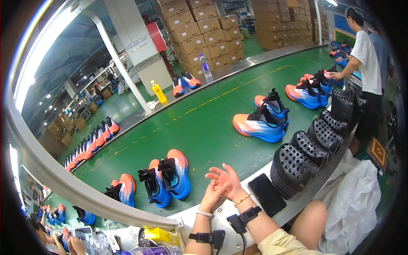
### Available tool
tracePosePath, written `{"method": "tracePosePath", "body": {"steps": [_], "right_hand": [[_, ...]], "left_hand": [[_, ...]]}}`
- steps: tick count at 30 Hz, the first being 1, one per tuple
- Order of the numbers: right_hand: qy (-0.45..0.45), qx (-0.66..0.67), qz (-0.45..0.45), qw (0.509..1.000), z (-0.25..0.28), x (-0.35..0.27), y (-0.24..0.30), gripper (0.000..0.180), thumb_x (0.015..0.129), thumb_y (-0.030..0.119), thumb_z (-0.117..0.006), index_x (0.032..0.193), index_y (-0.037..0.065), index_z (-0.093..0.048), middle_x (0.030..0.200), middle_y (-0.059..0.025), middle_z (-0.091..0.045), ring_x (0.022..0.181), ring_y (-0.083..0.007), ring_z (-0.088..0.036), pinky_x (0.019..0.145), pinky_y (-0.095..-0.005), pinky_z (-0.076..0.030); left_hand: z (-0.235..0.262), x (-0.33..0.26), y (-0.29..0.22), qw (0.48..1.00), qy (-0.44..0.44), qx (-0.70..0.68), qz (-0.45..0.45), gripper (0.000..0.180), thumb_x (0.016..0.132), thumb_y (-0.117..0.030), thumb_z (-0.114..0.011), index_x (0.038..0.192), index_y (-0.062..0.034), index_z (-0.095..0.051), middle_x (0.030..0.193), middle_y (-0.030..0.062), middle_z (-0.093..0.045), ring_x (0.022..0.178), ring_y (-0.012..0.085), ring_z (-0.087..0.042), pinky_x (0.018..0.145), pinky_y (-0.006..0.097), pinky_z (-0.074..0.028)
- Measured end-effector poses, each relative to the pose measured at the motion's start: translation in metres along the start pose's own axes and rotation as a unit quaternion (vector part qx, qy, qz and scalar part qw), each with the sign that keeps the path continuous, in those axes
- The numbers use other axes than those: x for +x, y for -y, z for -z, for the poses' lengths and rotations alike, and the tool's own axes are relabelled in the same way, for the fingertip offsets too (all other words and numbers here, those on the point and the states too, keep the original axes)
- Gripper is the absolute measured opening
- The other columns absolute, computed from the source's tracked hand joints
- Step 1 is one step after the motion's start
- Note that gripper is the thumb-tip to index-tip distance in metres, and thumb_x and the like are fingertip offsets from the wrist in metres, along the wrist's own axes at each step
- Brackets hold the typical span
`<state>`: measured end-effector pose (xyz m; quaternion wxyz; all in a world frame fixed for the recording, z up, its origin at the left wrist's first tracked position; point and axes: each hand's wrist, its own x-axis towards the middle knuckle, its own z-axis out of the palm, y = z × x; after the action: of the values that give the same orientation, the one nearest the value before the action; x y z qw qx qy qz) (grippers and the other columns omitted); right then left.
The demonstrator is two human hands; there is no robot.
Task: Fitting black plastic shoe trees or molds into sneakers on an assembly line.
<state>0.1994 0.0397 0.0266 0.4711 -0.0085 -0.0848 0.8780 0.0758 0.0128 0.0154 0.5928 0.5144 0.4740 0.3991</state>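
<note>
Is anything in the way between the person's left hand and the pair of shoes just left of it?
Nothing visible: only green work surface shows between the left hand and that pair of shoes.

The one view, from the left of two head-worn fisheye cameras, looks down and forward. The left hand [213, 193] and right hand [230, 183] show near, just right of lower centre; the green conveyor belt [204, 134] crosses mid-frame; stacked cartons [193, 32] stand far off at upper centre.
</note>
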Motion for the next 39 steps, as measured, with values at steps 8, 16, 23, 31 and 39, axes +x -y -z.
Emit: {"method": "tracePosePath", "body": {"steps": [8, 16, 23, 31, 39], "right_hand": [[-0.02, -0.03, 0.02, 0.999, 0.013, 0.011, -0.025, 0.049, 0.097, 0.047, -0.046, 0.115, 0.003, -0.058, 0.106, -0.0187, -0.068, 0.062, -0.0169, -0.06, 0.061, -0.0267, -0.051], [-0.046, -0.039, 0.039, 0.997, 0.01, 0.009, -0.034, 0.046, 0.097, 0.046, -0.046, 0.114, 0.005, -0.059, 0.097, -0.0163, -0.069, 0.059, -0.0174, -0.06, 0.057, -0.029, -0.051], [0.065, -0.045, -0.005, 0.997, 0.003, 0.057, -0.093, 0.046, 0.099, 0.045, -0.043, 0.118, 0.005, -0.057, 0.089, -0.0085, -0.066, 0.054, -0.0119, -0.057, 0.038, -0.0228, -0.041], [0.063, -0.055, 0.033, 0.996, 0.013, 0.03, -0.076, 0.046, 0.1, 0.046, -0.042, 0.122, 0.008, -0.054, 0.088, -0.004, -0.064, 0.048, -0.0074, -0.048, 0.036, -0.0168, -0.031], [-0.018, -0.098, -0.001, 0.995, 0.005, 0.034, -0.078, 0.043, 0.096, 0.045, -0.048, 0.104, 0.007, -0.066, 0.082, -0.0133, -0.07, 0.067, -0.0246, -0.066, 0.06, -0.0353, -0.052]], "left_hand": [[0.02, -0.007, 0.009, 0.997, 0.036, -0.063, -0.003, 0.02, 0.095, -0.019, -0.062, 0.099, -0.0053, -0.048, 0.104, 0.0027, -0.058, 0.097, 0.0085, -0.054, 0.085, 0.024, -0.045], [0.032, -0.002, 0.033, 0.992, 0.07, -0.104, -0.009, 0.026, 0.093, -0.016, -0.064, 0.111, -0.0052, -0.05, 0.109, 0.0033, -0.059, 0.1, 0.0116, -0.057, 0.085, 0.027, -0.048], [0.108, -0.037, 0.023, 0.995, 0.026, -0.057, -0.075, 0.047, 0.092, -0.023, -0.057, 0.133, -0.0054, -0.042, 0.125, 0.0082, -0.054, 0.106, 0.0157, -0.056, 0.09, 0.03, -0.047], [0.073, 0.005, 0.049, 0.992, 0.088, -0.068, -0.058, 0.047, 0.094, -0.025, -0.057, 0.135, -0.0055, -0.043, 0.126, 0.0075, -0.054, 0.109, 0.0153, -0.054, 0.092, 0.03, -0.046], [0.051, 0.019, 0.047, 0.991, 0.107, -0.066, -0.038, 0.048, 0.096, -0.027, -0.058, 0.136, -0.0057, -0.045, 0.128, 0.0068, -0.053, 0.112, 0.0148, -0.052, 0.094, 0.03, -0.045]]}}
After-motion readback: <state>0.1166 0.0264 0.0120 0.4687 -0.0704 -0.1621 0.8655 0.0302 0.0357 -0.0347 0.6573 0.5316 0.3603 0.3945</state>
